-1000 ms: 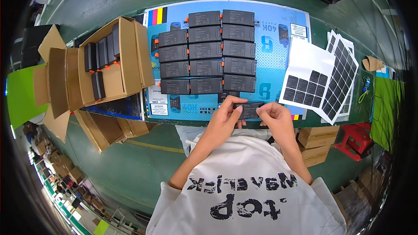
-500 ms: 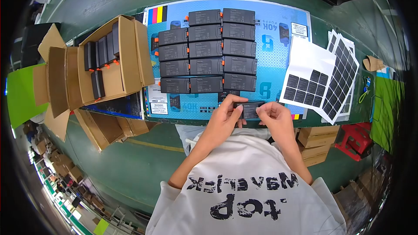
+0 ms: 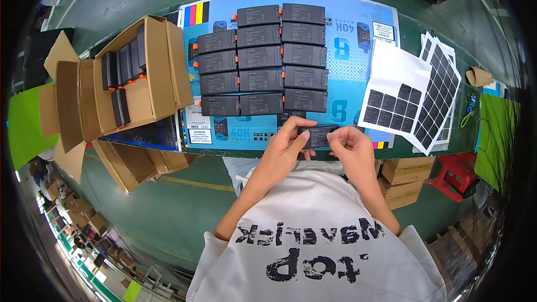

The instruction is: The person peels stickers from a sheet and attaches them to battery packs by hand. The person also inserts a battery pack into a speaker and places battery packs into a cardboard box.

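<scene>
Near the table's front edge, my left hand [image 3: 285,148] grips the left end of a black device [image 3: 318,137] with its thumb and fingers. The fingers of my right hand [image 3: 351,145] are pinched together at the device's right end, over a dark label on its face. Beyond them, several similar black devices [image 3: 260,56] with orange tips lie in three columns on a blue printed sheet [image 3: 349,19]. To the right, a white label sheet [image 3: 391,92] with several black labels lies over other sheets.
An open cardboard box [image 3: 159,72] with several black devices stands at the left. More label sheets [image 3: 442,89] lie at the right. Cardboard boxes [image 3: 404,179] and a red stool [image 3: 454,176] are below the table's right side. A green cord [image 3: 467,114] lies at the right edge.
The view has shifted slightly, so the table and the rows of devices appear a little higher and further left. Both hands keep nearly the same pose around the device.
</scene>
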Tool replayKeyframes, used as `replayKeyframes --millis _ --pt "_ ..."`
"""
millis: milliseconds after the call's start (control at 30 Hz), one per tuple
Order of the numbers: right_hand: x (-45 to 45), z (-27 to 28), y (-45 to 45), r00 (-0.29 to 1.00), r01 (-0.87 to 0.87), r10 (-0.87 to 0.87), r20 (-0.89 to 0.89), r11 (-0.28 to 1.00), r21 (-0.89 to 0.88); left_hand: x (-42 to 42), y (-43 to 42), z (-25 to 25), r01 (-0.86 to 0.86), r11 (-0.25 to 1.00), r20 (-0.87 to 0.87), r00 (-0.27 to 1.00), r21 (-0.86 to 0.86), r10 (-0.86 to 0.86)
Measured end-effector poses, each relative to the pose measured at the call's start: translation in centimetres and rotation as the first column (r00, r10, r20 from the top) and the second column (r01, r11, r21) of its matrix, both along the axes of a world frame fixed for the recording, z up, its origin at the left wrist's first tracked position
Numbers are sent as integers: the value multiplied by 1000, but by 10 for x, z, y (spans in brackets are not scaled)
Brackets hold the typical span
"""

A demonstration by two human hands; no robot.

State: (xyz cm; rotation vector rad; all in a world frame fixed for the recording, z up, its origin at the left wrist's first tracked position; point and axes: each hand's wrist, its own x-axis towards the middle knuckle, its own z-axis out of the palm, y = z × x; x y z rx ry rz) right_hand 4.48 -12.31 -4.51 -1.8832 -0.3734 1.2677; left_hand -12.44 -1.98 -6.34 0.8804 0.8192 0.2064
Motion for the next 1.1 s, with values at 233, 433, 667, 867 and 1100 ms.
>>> replayKeyframes --millis 233,433,667,867,1100 --pt "0 -1 0 1000 22 -22 -13 1000 13 2 4 3 6 1000 -8 1000 -30 -6" --pt "2 1 0 1000 -28 29 11 1000 -12 2 3 3 14 1000 -11 1000 -4 -14" --pt "4 0 -1 998 -67 67 21 998 -19 2 2 0 5 1000 3 1000 -6 -5" --pt "3 2 0 999 -46 46 8 999 -1 2 3 1 18 1000 1 1000 22 -18" --pt "2 3 1 1000 -13 13 -5 1000 4 2 2 -2 14 1000 15 1000 21 -15"
